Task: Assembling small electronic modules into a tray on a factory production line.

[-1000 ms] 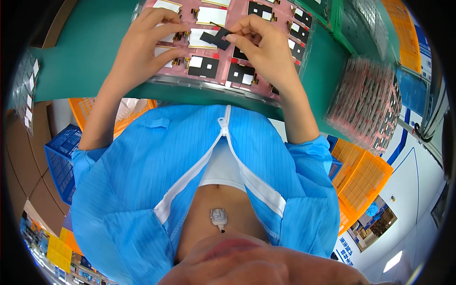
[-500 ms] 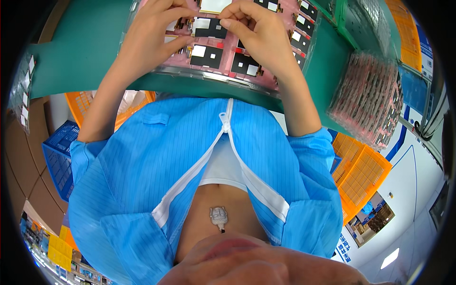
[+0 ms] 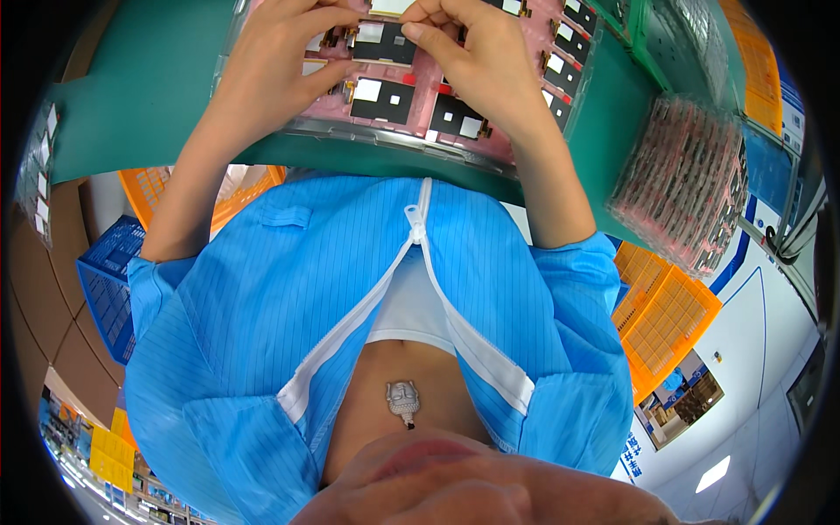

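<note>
a: where is the panel, and how do the two hands stand to it?

b: the flat electronic panel (image 3: pixel 369 32) lies in the pink-lined clear tray (image 3: pixel 423 109), at the top of the frame, a little left of the middle. the left hand (image 3: pixel 273 74) is at its left end, with thumb and fingers wide apart, one above this end and one below. the right hand (image 3: pixel 483 66) is at the upper right corner, its thumb and forefinger close together.

a: why does each hand stay so?

b: i think the left hand frames the end to keep the panel steady, without covering its face. the right hand seems to guide the corner of the black cut-out sheet (image 3: pixel 389 53), which lies flat over most of the panel. but the fingertips hide this corner, so i cannot tell if they pinch the sheet or only press on it.

a: and the panel just below?

b: this neighbouring panel (image 3: pixel 382 103) carries a similar black cover in the same direction, so probably the tray keeps all pieces in order.

a: what is different from one second ago?

b: then the black sheet was tilted in the air, held by the right hand, and the panel under it looked white. now it is down on the panel.
</note>
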`<control>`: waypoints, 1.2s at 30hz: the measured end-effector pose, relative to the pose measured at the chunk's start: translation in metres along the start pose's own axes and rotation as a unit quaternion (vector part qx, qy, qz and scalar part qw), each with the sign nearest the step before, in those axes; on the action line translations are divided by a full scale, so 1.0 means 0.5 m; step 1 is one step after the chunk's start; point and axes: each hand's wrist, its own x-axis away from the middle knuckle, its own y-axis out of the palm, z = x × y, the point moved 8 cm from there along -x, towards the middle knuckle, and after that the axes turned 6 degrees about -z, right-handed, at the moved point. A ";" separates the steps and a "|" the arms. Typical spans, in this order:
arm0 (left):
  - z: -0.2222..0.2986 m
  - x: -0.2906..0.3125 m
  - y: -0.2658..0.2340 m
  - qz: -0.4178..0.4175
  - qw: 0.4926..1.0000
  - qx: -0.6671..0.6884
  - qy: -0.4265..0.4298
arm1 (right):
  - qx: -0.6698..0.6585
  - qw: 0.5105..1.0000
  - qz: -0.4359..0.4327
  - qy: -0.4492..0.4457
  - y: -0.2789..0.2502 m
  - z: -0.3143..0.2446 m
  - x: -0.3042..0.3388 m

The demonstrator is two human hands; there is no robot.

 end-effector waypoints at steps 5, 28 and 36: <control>0.006 -0.001 -0.002 -0.006 1.000 0.001 -0.010 | 0.009 1.000 -0.006 0.002 0.001 0.000 0.000; 0.004 0.001 -0.002 -0.003 1.000 0.012 -0.021 | 0.043 0.999 0.000 -0.011 0.006 0.001 0.003; 0.003 0.000 -0.004 -0.005 1.000 0.006 -0.022 | 0.107 0.993 0.012 -0.056 0.005 -0.009 0.004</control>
